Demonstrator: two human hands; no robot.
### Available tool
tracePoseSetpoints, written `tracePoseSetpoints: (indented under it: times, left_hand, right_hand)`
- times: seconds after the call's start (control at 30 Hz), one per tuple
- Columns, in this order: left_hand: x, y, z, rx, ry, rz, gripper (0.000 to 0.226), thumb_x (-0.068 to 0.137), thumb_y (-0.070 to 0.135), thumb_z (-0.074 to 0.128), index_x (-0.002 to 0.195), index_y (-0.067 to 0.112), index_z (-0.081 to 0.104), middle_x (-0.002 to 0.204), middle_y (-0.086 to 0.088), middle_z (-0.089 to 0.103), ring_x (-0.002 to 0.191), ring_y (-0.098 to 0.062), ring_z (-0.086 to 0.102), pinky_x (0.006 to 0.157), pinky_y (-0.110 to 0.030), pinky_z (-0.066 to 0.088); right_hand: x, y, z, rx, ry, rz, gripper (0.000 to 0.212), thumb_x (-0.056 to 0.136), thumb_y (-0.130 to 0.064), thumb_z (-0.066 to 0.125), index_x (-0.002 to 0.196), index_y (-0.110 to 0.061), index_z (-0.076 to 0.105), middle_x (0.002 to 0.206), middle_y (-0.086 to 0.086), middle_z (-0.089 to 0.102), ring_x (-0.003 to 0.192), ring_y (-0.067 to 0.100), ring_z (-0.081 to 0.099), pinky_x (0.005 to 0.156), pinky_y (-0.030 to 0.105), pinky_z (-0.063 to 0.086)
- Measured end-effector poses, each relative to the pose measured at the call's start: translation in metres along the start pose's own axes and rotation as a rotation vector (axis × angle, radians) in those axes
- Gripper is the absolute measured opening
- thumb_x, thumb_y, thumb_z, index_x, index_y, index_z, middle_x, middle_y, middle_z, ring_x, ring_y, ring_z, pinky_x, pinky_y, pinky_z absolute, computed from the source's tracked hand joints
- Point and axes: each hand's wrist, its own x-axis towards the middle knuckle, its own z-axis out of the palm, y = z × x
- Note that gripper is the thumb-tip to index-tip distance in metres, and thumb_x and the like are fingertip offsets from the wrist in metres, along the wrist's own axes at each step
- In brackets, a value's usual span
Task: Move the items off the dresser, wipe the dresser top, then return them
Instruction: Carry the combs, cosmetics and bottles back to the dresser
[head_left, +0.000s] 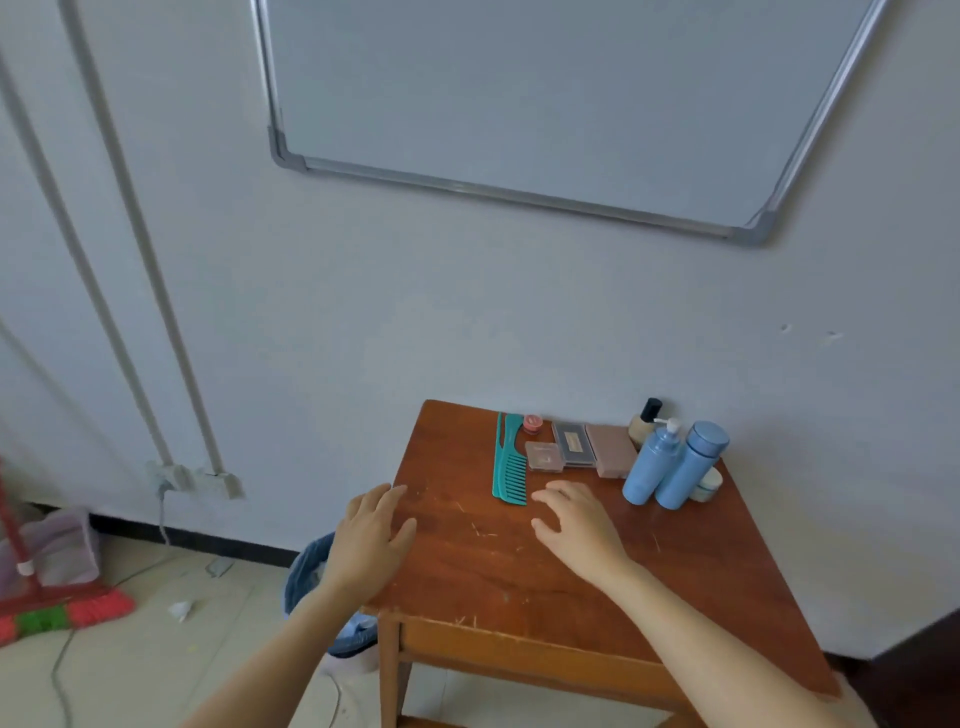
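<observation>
Hovering over dresser (519, 582) | left hand (366, 535) open, empty | right hand (576, 525) open, near comb (506, 460)

teal comb (508, 459), compacts, pink jar, blue bottles (670, 464) clustered along the scratched brown dresser (498, 566) top's far edge

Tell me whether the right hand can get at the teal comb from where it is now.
Probably yes. The right hand is open just short of the teal comb, which lies flat on the dresser with bare wood between them; the compact beside it leaves the toothed end free.
</observation>
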Motion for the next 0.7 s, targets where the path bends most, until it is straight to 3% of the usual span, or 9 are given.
tracePoseSetpoints:
  times: [0.2, 0.4, 0.57, 0.7]
  left_hand:
    - [0.027, -0.005, 0.058, 0.027, -0.182, -0.031, 0.048, 0.095, 0.036, 0.038, 0.140, 0.023, 0.032, 0.149, 0.002, 0.029, 0.138, -0.017, 0.022, 0.112, -0.035, 0.023]
    - [0.073, 0.015, 0.084, 0.130, -0.300, -0.052, 0.047, 0.097, 0.036, 0.034, 0.141, 0.024, 0.028, 0.150, 0.004, 0.027, 0.139, -0.016, 0.021, 0.113, -0.035, 0.022]
    - [0.107, 0.021, 0.095, 0.159, -0.304, -0.126, 0.045, 0.097, 0.032, 0.034, 0.141, 0.023, 0.031, 0.147, 0.004, 0.034, 0.136, -0.016, 0.028, 0.112, -0.034, 0.029]
    - [0.110, 0.016, 0.101, 0.182, -0.254, -0.181, 0.041, 0.097, 0.030, 0.034, 0.137, 0.024, 0.036, 0.140, 0.007, 0.041, 0.128, -0.011, 0.037, 0.107, -0.029, 0.035]
  right_hand:
    - [0.013, 0.024, 0.049, 0.080, -0.165, 0.172, 0.039, 0.092, -0.032, 0.049, 0.130, -0.023, 0.046, 0.138, -0.004, 0.042, 0.130, 0.012, 0.034, 0.105, 0.026, 0.032]
    - [0.068, 0.045, 0.065, 0.152, -0.191, 0.268, 0.045, 0.091, -0.040, 0.048, 0.133, -0.024, 0.041, 0.139, -0.003, 0.044, 0.129, 0.015, 0.037, 0.103, 0.029, 0.038]
    - [0.113, 0.046, 0.083, 0.149, -0.159, 0.334, 0.056, 0.087, -0.054, 0.047, 0.130, -0.020, 0.038, 0.127, 0.000, 0.051, 0.117, 0.019, 0.046, 0.089, 0.030, 0.045]
    - [0.133, 0.041, 0.094, 0.062, -0.112, 0.368, 0.064, 0.085, -0.059, 0.045, 0.133, -0.019, 0.031, 0.129, 0.005, 0.047, 0.117, 0.022, 0.044, 0.089, 0.031, 0.041]
